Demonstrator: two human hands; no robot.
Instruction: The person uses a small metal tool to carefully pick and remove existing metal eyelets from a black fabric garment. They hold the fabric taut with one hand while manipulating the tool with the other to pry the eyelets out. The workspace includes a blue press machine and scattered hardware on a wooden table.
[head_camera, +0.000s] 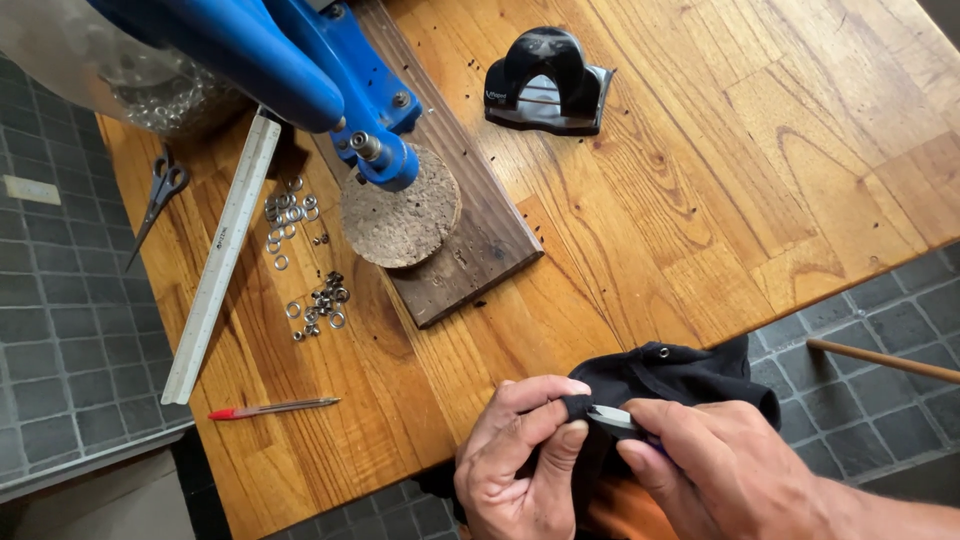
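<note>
My left hand (520, 460) pinches a fold of black fabric (680, 375) between thumb and forefinger at the table's near edge. My right hand (730, 470) grips a small metal blade tool (612, 418), its tip touching the pinched fold. One metal eyelet (663, 351) sits in the fabric's upper edge. The rest of the cloth hangs off the table and is hidden by my hands.
A blue hand press (330, 80) stands over a cork disc (400, 220) on a dark board (470, 250). Loose metal eyelets (300, 260), a long ruler (220, 260), scissors (160, 195), a red-capped pen (275, 407) and a black hole punch (548, 82) lie on the wooden table (700, 180).
</note>
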